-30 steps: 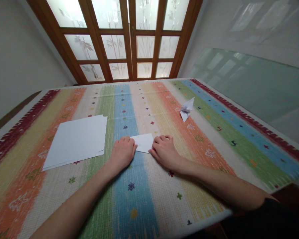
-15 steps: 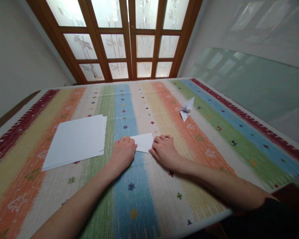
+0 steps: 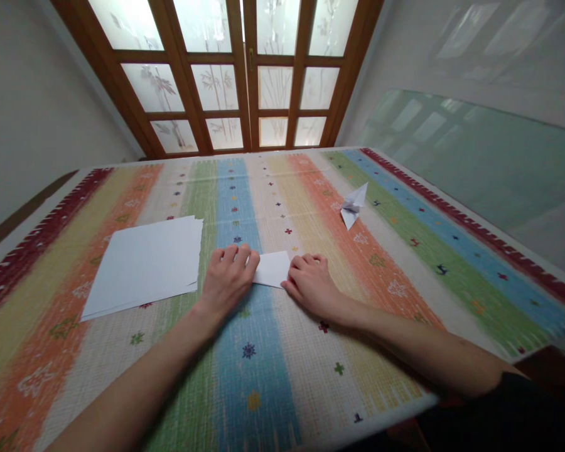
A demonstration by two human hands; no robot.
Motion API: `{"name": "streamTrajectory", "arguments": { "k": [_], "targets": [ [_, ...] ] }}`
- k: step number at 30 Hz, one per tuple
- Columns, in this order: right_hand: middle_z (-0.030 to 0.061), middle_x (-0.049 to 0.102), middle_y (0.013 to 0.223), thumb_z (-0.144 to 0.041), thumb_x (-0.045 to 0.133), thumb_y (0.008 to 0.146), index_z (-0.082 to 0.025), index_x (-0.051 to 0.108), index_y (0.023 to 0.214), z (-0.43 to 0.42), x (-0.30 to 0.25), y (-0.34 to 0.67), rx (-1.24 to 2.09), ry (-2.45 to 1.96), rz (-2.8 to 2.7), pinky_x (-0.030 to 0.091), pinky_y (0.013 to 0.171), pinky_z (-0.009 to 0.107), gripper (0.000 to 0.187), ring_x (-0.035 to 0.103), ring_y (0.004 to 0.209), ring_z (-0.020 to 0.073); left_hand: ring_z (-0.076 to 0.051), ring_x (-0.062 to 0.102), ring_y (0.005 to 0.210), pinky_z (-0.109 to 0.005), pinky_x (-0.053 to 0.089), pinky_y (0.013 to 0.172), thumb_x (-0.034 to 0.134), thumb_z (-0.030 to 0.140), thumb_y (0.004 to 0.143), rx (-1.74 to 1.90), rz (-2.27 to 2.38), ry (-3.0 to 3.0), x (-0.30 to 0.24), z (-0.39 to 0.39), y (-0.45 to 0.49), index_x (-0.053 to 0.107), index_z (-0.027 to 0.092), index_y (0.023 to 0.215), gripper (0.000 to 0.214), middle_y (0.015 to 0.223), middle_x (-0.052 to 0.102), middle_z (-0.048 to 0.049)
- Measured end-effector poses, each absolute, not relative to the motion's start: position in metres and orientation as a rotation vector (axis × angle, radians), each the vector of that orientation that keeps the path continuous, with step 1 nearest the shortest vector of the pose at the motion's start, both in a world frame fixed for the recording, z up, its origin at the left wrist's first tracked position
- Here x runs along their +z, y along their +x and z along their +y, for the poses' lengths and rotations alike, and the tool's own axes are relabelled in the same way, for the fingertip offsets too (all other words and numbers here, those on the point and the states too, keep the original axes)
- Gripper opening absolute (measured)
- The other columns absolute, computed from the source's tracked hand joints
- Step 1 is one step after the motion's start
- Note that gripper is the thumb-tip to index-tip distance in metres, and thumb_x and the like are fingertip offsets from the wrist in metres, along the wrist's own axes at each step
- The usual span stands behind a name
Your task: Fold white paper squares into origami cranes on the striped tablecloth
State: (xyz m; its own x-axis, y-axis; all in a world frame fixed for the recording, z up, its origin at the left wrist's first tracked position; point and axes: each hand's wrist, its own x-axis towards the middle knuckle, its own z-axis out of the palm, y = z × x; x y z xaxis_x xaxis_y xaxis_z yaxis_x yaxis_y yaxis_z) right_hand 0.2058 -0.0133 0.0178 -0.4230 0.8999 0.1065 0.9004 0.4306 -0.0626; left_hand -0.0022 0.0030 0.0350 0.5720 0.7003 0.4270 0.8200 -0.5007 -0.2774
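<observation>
Paper: one, folded small, on the tabletop between my left hand (curled at one end, grip hidden) and right hand (pinching the other); I judge it part-done. Figure: one, folded, farther off, seemingly complete. Sheets: stacked, unfolded.

Cloth-covered table: multicoloured stripes, small printed motifs. On it: a stack of white paper sheets, right edge ragged. Right of the stack, apart from it: a folded white paper. Well right of the stack, farther back: a folded paper figure.
</observation>
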Motion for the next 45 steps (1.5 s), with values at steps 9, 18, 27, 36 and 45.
{"name": "streamTrajectory", "arguments": {
  "k": [9,18,27,36,45],
  "targets": [
    [0.0093,0.068,0.098,-0.035,0.058,0.094,-0.016,0.071,0.083,-0.015,0.017,0.207,-0.041,-1.590,-2.533,0.029,0.088,0.044,0.025,0.055,0.098,0.0265,-0.032,0.036,0.142,-0.044,0.030,0.113,0.030,0.071,0.092,-0.107,-0.965,-2.973,0.006,-0.036,-0.002,0.039,0.006,0.145,0.084,0.151,0.041,-0.0211],
    [0.0092,0.068,0.099,-0.035,0.060,0.092,-0.016,0.071,0.082,-0.015,0.017,0.206,-0.037,-1.609,-2.523,0.030,0.090,0.045,0.024,0.056,0.098,0.0263,-0.034,0.027,0.146,-0.047,0.025,0.117,0.031,0.080,0.086,-0.033,-1.189,-2.983,-0.001,-0.046,-0.016,0.032,0.004,0.150,0.099,0.157,0.029,-0.0234],
    [0.0082,0.068,0.099,-0.036,0.060,0.093,-0.017,0.071,0.083,-0.016,0.017,0.206,-0.037,-1.615,-2.515,0.029,0.091,0.045,0.025,0.056,0.100,0.0264,-0.036,0.037,0.141,-0.047,0.029,0.115,0.038,0.082,0.081,0.010,-1.290,-2.885,0.006,-0.052,-0.012,0.039,0.005,0.146,0.101,0.152,0.038,-0.0246],
    [0.0095,0.065,0.101,-0.037,0.058,0.093,-0.017,0.067,0.089,-0.023,0.011,0.227,-0.038,-1.609,-2.487,0.029,0.093,0.045,0.022,0.053,0.099,0.0270,-0.039,0.045,0.132,-0.051,0.034,0.106,0.043,0.080,0.080,0.059,-1.329,-2.789,0.014,-0.053,0.002,0.041,0.012,0.147,0.095,0.145,0.047,-0.0245],
    [0.0067,0.063,0.099,-0.022,0.055,0.090,-0.019,0.061,0.090,-0.022,0.016,0.261,0.286,-1.496,-2.319,0.039,0.088,0.037,0.006,0.056,0.097,0.0216,-0.038,0.049,0.121,-0.052,0.035,0.101,0.041,0.080,0.081,0.010,-1.313,-2.820,0.020,-0.048,0.007,0.044,0.018,0.145,0.089,0.128,0.058,-0.0202]
  ]
}}
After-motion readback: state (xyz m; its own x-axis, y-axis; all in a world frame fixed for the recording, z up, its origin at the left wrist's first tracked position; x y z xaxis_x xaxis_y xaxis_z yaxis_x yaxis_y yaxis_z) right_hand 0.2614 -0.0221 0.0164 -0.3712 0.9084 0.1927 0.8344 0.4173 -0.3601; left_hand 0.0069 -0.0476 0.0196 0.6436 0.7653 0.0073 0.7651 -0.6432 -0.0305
